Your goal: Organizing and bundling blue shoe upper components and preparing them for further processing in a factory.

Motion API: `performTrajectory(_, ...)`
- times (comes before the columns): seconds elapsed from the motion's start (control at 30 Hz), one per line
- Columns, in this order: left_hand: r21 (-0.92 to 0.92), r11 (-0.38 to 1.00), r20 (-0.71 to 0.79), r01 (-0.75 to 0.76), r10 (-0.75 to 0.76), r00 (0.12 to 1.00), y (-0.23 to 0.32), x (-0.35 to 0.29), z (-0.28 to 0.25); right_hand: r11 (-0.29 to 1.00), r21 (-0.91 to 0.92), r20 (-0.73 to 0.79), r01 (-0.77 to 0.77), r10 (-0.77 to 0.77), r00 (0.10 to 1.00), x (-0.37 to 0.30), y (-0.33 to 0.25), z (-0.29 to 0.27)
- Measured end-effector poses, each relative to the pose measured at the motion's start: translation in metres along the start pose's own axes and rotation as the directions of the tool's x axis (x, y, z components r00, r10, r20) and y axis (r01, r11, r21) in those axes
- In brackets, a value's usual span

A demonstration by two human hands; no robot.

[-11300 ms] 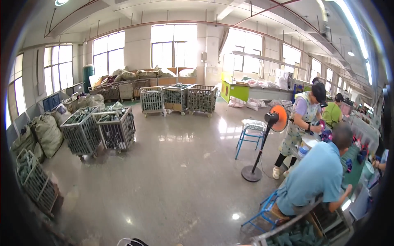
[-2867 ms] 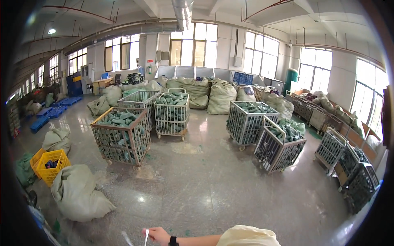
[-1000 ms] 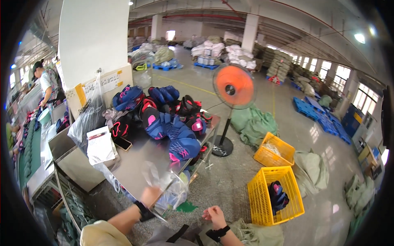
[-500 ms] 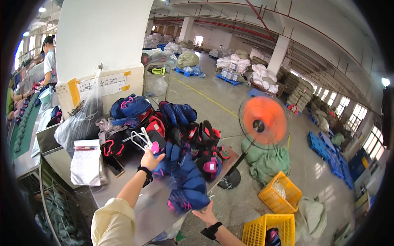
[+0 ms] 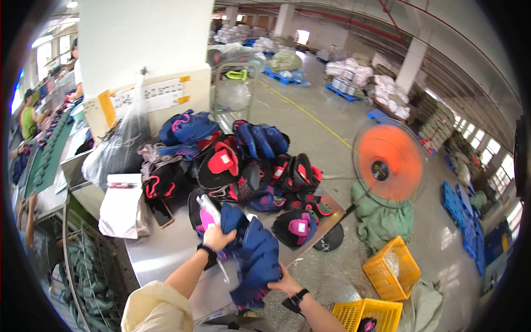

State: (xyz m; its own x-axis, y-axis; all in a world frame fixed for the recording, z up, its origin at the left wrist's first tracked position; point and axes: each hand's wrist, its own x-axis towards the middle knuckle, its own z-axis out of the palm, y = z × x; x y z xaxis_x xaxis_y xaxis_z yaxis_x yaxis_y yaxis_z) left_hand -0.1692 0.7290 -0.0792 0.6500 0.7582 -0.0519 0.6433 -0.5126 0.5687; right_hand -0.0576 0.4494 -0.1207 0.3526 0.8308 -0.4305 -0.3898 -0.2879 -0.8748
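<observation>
A bundle of dark blue shoe uppers (image 5: pixel 255 249) with pink trim hangs between my hands over the near end of a metal table (image 5: pixel 166 255). My left hand (image 5: pixel 219 240) grips its left end, by a pink lining and a white strip of cord. On the bundle's right edge, my right hand (image 5: pixel 286 282) has its thumb and fingers closed. Behind them lies a heap of shoe uppers: black and red ones (image 5: pixel 218 165), blue ones (image 5: pixel 261 141), and a dark one with a pink tongue (image 5: pixel 296 227) at the right table edge.
A notepad (image 5: pixel 123 207) and a phone (image 5: pixel 162 213) lie at the table's left. To the right stand an orange fan (image 5: pixel 387 163) and yellow crates (image 5: pixel 391 268), (image 5: pixel 368 314). A wire rack (image 5: pixel 91 276) holds grey-green pieces. People work along a green conveyor (image 5: pixel 47 163) at far left.
My right hand has come onto the edge of the blue bundle, where it was just beside it. The bundle has been drawn nearer to me. The view has shifted left.
</observation>
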Motion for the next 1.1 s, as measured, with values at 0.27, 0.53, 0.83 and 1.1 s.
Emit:
performTrajectory(0.27, -0.398, 0.917, -0.308, -0.020, -0.113, 0.945, -0.070, -0.188, -0.034, 0.978, -0.208, 0.220, 0.029, 0.018, 0.975, -0.056, 0.054, 0.065)
performTrajectory(0.53, -0.581, 0.778, -0.590, -0.237, -0.202, 0.782, -0.109, -0.258, -0.165, 0.846, -0.230, 0.471, 0.481, -0.336, 0.816, -0.041, 0.024, 0.185)
performTrajectory(0.83, -0.579, 0.796, -0.777, -0.179, -0.472, 0.416, -0.313, -0.428, -0.317, 0.841, -0.171, 0.685, 0.514, -0.273, 0.675, -0.041, 0.073, 0.492)
performTrajectory(1.1, -0.632, 0.665, -0.772, -0.398, -0.497, 0.395, -0.456, -0.438, -0.353, 0.482, -0.271, 0.701, 0.833, -0.494, 0.514, 0.006, 0.032, 0.616)
